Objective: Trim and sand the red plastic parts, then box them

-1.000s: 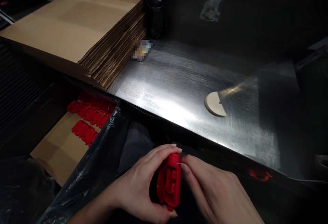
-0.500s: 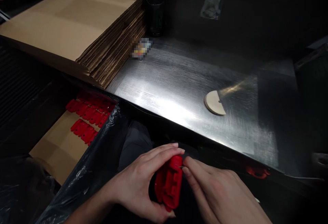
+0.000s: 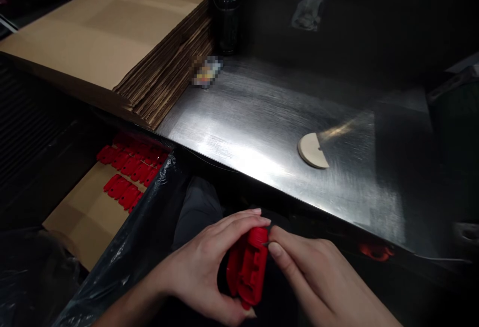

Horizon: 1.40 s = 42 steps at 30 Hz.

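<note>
A red plastic part point(image 3: 253, 272), hollow with notches inside, is held between the thumb and fingers of my left hand point(image 3: 204, 262), low in the view in front of the table edge. Close against its upper right side is my right hand point(image 3: 318, 272), with thumb and forefinger pinched together on a small thin metal object point(image 3: 265, 243) that touches or nearly touches the part. Most of that object is hidden by the fingertips, so I cannot tell what it is.
The metal table point(image 3: 239, 127) bears a pale half-round piece point(image 3: 313, 151), a tall cardboard stack point(image 3: 112, 27) and a dark bottle point(image 3: 227, 22). Rows of red parts point(image 3: 129, 164) lie on cardboard in a plastic-lined box point(image 3: 82, 217) at the left. Something red point(image 3: 376, 252) shows below the table edge.
My right hand has shifted very slightly at the red part's upper side. My left hand keeps the same hold, and the rest looks unchanged.
</note>
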Motion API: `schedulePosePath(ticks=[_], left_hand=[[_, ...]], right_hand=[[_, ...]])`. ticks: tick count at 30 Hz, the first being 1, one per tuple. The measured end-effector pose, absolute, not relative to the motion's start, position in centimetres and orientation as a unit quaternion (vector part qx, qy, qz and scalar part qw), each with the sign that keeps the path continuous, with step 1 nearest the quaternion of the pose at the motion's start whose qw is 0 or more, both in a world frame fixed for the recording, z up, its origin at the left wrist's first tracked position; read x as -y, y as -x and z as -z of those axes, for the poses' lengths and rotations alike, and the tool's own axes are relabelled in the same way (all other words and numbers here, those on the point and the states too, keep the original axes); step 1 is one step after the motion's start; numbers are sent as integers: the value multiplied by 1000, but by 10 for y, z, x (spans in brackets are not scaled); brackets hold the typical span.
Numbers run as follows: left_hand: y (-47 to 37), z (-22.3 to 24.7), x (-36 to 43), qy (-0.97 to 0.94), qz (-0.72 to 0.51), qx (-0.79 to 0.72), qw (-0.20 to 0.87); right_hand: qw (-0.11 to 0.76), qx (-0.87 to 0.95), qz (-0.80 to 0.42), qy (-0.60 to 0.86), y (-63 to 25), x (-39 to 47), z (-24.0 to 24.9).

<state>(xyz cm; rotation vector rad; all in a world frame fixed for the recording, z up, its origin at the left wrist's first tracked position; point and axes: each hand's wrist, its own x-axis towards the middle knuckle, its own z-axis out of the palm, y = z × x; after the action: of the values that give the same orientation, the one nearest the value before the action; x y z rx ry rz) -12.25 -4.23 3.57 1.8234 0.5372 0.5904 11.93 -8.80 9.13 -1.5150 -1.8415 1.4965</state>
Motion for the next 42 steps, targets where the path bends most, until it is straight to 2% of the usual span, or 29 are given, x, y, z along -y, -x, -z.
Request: schedulePosePath(ticks=[3,7,15,18,20,22,24,27,31,33,36,42], left_hand=[[122,-38,41,-770,-254,-225,541],[122,-37,39,-779,-237,-234,531],[119,-35,42,-763,-222,-257,551],[120,-27,46,-697,-230,-294,612],[120,-15,51,-601,-274,-301,688],[120,-2,56,-488,-327,-275,761],[120,8,61,-396,-365,-237,808],[119,13,65,-308,-403,-206,837],[120,11,64,-252,-444,-207,835],[121,9,63,-238,-453,-214,832],[122,7,60,-228,-459,-224,829],[126,7,61,-217,-467,-246,821]], right_hand=[[226,543,-606,535,-123,86,-83],[302,471,-606,566,-125,85,-68],[266,518,-535,613,-125,95,-63],[281,497,-433,697,-157,87,-60],[250,459,-318,791,-192,70,-54],[161,419,-181,875,-228,48,-47],[104,420,-89,897,-256,28,-39],[92,454,-55,885,-266,9,-29],[107,491,39,864,-235,-2,-26],[77,520,49,849,-219,-12,-28],[12,549,-10,835,-207,-33,-31],[-33,565,-79,821,-199,-52,-45]])
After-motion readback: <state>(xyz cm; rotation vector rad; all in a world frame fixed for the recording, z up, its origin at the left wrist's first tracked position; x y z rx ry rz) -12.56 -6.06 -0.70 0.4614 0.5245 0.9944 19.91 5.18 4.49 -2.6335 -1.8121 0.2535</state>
